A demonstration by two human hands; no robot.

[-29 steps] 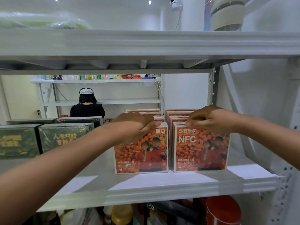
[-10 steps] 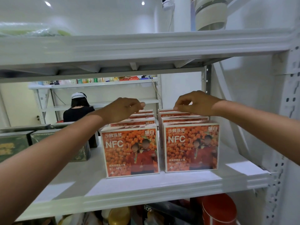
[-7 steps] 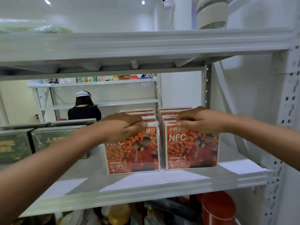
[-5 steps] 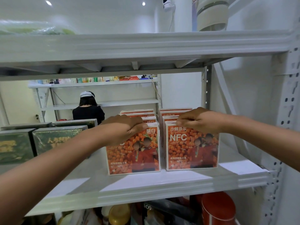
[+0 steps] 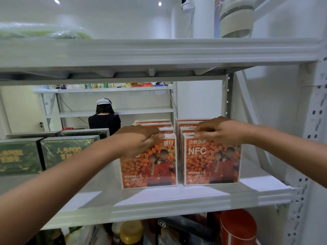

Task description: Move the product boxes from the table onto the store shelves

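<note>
Honestly, the risky bit is how thin these stand. Left hand [image 5: 141, 140] has its fingers curled over the top edge of the left orange NFC box [image 5: 150, 168], right hand [image 5: 217, 131] pinches the top edge of the right orange NFC box [image 5: 212, 165]. Both boxes stand upright at the front of 2 rows on the middle shelf [image 5: 177, 196], just beside each other. Pull a top edge forward and I'd guess that box tips off the shelf lip; shove back too hard and the rows behind could domino.
</note>
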